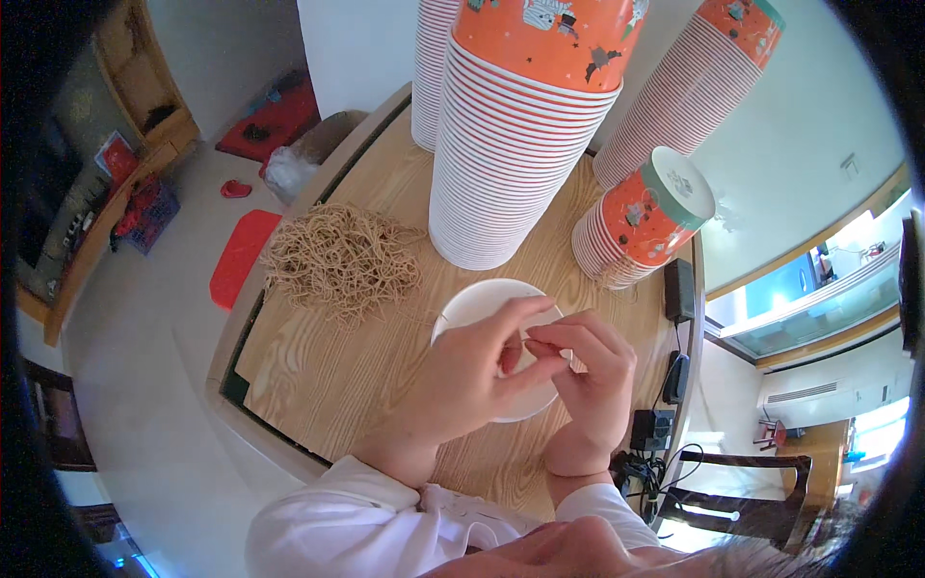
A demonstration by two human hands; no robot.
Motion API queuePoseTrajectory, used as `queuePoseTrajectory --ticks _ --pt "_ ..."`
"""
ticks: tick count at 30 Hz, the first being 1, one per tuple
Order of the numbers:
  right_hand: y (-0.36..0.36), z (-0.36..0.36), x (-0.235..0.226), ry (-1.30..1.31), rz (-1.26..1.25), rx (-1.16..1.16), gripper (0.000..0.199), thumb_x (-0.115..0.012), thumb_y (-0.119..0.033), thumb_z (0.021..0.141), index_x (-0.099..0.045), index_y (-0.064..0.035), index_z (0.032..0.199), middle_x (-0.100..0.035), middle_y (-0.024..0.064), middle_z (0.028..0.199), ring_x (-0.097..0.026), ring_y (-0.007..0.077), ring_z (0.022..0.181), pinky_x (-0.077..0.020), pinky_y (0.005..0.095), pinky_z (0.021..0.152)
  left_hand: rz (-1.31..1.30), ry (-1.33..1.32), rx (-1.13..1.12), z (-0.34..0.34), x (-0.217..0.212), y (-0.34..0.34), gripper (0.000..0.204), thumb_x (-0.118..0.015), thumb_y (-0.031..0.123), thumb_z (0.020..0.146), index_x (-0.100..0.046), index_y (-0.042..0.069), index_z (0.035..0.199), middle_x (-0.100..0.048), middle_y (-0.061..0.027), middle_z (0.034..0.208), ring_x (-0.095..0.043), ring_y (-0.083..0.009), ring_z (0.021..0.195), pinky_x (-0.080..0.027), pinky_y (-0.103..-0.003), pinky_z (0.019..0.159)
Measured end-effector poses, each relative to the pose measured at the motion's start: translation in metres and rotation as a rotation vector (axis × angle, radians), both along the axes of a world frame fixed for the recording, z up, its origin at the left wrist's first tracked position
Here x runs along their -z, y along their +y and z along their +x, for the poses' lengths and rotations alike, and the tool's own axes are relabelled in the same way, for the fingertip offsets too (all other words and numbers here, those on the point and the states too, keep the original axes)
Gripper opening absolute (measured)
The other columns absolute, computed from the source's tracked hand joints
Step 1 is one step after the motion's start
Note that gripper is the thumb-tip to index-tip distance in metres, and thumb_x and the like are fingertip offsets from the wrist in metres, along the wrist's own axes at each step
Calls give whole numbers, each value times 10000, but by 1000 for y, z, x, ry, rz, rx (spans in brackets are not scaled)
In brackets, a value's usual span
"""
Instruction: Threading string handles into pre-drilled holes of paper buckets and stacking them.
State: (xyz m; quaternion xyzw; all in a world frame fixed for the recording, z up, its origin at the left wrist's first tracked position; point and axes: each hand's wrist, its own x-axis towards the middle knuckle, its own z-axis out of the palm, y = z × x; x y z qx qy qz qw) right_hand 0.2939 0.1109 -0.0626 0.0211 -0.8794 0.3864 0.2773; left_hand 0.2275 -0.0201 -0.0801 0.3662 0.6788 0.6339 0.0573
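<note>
hands (467, 371) above part-hidden white tub (480, 302)

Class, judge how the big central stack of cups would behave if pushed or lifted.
The stack of cups would probably tip if pushed high up, being much taller than wide. Lifted by its top, it might slide apart, as its many rims show separate nested cups.

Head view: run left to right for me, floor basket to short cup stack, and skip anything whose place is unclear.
Blue basket → flat red object → tangled tan strands → left hand → right hand → short cup stack.
</note>
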Motion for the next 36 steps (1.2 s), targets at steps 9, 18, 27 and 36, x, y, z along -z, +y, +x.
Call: queuePoseTrajectory --ticks 9,18,27,36 --pt "10 11 -7 123 -81 250 110 -705 -14 712 -643 0 802 -626 103 783 -610 215 711 -486 317 644 -11 -89 -149 -10 13 -12 90 -681 91 816 -641 44 882 -613 -34 757 -512 -66 617 -392 -244 509" --pt "-39 23 -3 183 -1018 -871 501 -442 -543 922 -413 -125 1198 -503 307 1141 -528 441 1059 -435 598 872 102 -275 -240 -16 7 -17 58 -572 45 882 -597 16 925 -626 -38 753 -601 -78 669 -456 -210 599" --pt "-41 22 -17 543 -1455 -352 197 -495 -303 928 -553 -118 967 -564 98 951 -541 258 900 -452 411 868 -66 -99 -244 -20 10 -6 221 -532 69 897 -640 32 1086 -664 -40 803 -386 -22 574 -313 -174 519" --pt "46 53 -22 557 -957 -1032 129 -637 -122 825 -617 -26 910 -552 91 990 -529 219 983 -470 347 887 4 -64 -189 -19 7 -2 204 -518 12 870 -677 -2 997 -677 -92 903 -569 -97 742 -440 -213 657"
